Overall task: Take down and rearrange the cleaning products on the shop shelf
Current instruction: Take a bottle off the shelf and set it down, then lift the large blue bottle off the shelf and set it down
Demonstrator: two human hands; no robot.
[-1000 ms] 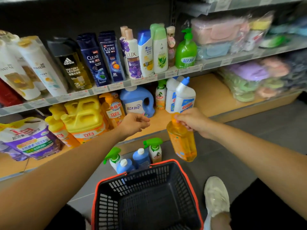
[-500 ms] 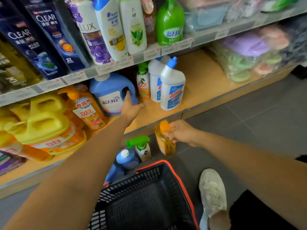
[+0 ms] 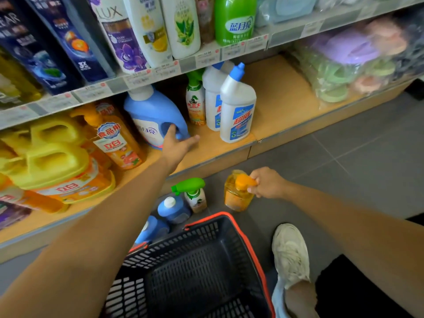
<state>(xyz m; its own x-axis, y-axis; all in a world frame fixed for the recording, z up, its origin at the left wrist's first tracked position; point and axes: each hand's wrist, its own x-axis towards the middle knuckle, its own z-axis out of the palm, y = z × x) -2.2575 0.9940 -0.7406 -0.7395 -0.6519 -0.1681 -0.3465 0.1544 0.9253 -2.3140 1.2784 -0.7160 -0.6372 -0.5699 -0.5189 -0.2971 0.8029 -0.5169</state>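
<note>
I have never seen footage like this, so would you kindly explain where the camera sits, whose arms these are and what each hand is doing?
There is no machine here. A person wears one wide-angle camera on the head, looking forward and down, so both arms are the wearer's own. The left hand reaches to the handle of a blue detergent jug on the lower shelf, its fingers fairly straight and touching it. The right hand pinches the orange pump top of an orange bottle low by the floor; whether the bottle rests there I cannot tell. On the floor stand a green-trigger spray bottle and blue bottles, behind a black basket with a red rim.
</note>
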